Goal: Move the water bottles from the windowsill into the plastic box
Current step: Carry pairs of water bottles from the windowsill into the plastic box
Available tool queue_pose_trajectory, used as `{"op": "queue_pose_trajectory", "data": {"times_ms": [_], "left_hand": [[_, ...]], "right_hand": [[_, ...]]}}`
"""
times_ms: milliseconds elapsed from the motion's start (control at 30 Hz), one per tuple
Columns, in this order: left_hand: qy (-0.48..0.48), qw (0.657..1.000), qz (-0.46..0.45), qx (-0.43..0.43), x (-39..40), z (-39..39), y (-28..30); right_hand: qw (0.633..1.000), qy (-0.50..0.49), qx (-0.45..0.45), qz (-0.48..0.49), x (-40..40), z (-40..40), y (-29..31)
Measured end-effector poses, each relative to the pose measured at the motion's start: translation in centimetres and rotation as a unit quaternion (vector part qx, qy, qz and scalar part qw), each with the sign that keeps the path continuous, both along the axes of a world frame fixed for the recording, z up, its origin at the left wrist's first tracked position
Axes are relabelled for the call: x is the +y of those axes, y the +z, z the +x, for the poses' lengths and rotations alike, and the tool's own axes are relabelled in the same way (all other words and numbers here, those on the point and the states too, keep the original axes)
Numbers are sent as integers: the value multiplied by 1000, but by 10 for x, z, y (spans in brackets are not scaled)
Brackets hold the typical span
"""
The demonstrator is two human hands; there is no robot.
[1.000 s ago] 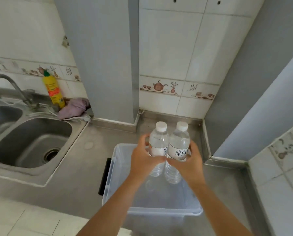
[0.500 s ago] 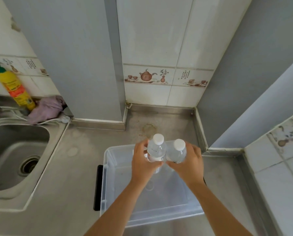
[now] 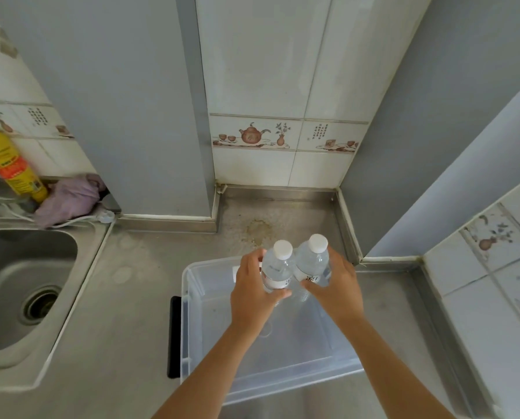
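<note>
A steel surface [image 3: 125, 313] runs across the view, meeting grey wall panels and white tiles at its far edge. A sink [image 3: 20, 285] is sunk into its left side. Towards the near right of the surface stands the clear plastic box [image 3: 192, 343], open at the top, with a black handle [image 3: 173, 337] on its left wall.

Both arms reach in from the near edge over the box. The left hand [image 3: 252, 294] has its grip wrapped around the left water bottle [image 3: 278, 267], thumb across the label. The right hand [image 3: 337, 288] grasps the right water bottle [image 3: 311, 261] in the same way. The two bottles stand upright and pressed side by side, white caps up, held over the far part of the box; their lower ends dip below the rim, though whether they touch the box floor is hard to tell through the clear plastic.

At the far left corner of the surface, behind the sink, a crumpled lilac cloth [image 3: 68, 198] lies against the wall, with a yellow bottle [image 3: 11, 164] leaning just beside it. A small brownish stain [image 3: 258, 229] marks the surface just beyond the box.
</note>
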State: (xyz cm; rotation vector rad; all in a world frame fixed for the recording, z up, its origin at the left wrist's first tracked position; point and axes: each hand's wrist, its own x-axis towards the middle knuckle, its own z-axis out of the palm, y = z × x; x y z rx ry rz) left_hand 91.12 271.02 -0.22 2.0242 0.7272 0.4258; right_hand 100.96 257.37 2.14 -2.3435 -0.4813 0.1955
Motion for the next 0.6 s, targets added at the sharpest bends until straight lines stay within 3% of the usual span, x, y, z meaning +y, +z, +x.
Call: {"op": "queue_pose_trajectory", "data": {"times_ms": [200,333,433,600], "left_hand": [[2,1000,13,-24,1,-7,12],[12,990,103,-93,-13,-22,31],[-45,976,181,-109,-37,-34,47],[-166,947,269,-57,-71,-55,61]], "right_hand": [[999,17,-40,-14,-20,-15,17],[993,5,-111,-49,-39,-37,32],[981,5,-161,-109,-60,-58,42],[963,-62,-199,-168,-111,-93,57]]}}
